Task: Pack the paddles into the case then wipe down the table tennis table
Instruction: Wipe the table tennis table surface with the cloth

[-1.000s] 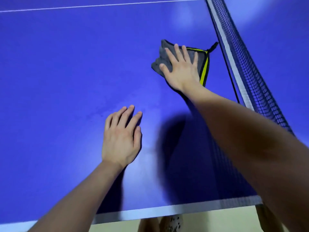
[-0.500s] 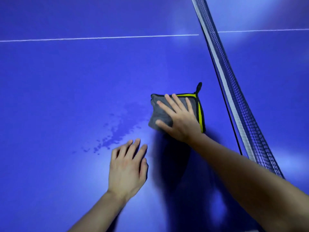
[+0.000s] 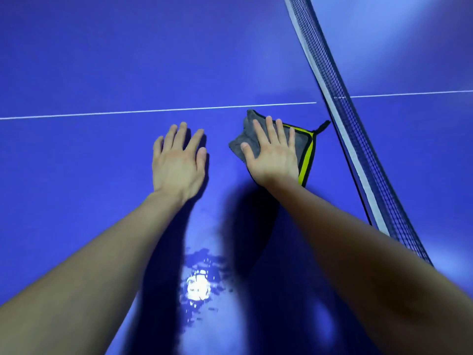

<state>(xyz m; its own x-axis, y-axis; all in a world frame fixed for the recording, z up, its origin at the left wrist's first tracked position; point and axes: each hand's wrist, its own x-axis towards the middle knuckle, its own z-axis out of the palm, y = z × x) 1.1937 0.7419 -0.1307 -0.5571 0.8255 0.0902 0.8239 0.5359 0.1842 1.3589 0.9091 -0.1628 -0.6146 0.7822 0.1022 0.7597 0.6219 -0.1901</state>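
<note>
Blue counter (image 3: 89, 60) fills nearly the whole view, its white centre line (image 3: 153, 110) running across just beyond the fingertips and the net (image 3: 340, 119) slanting down the right side. A second ago the grey cloth with the yellow-and-black edge (image 3: 305, 152) sat well short of that line; now it has been pushed forward until its far corner almost touches it, close beside the net. The right hand (image 3: 272, 155) lies flat and open on the cloth, fingers spread, pressing rather than gripping. The left hand (image 3: 179, 160), also flat and open, has come forward too and rests bare on the counter just left of the cloth — a brace, by the look of it. A wet patch (image 3: 199, 285) glints between the forearms, behind the cloth. My reading: the wiping stroke has reached the middle, but that patch still needs a pass. No paddles or case are in view — packing cannot be checked from here.
</note>
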